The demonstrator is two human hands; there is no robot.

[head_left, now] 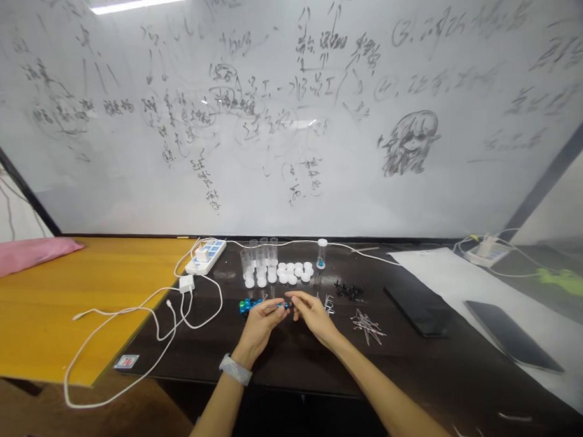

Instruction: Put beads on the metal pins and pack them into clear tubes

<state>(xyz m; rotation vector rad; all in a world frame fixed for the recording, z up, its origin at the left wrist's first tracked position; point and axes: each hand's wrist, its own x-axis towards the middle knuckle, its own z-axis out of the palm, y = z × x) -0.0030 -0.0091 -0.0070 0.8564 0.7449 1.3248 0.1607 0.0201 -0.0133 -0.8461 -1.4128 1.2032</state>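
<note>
Blue metallic part (285, 305) pinched between left fingertips (281, 306) and right fingertips (294, 298), held up over dark tabletop's (286, 346) near edge, in front of white caps (292, 279).

Head view: both hands, left (261, 325) and right (314, 314), hold a small blue part (284, 305) between the fingertips above the dark worktop (277, 356). Relative to the group of white caps (294, 272): clear tubes (260, 261), immediately left; one capped tube (321, 254), just right; black pieces (348, 290), farther right; power strip (205, 257), well to the left; whiteboard (279, 149), behind.
</note>
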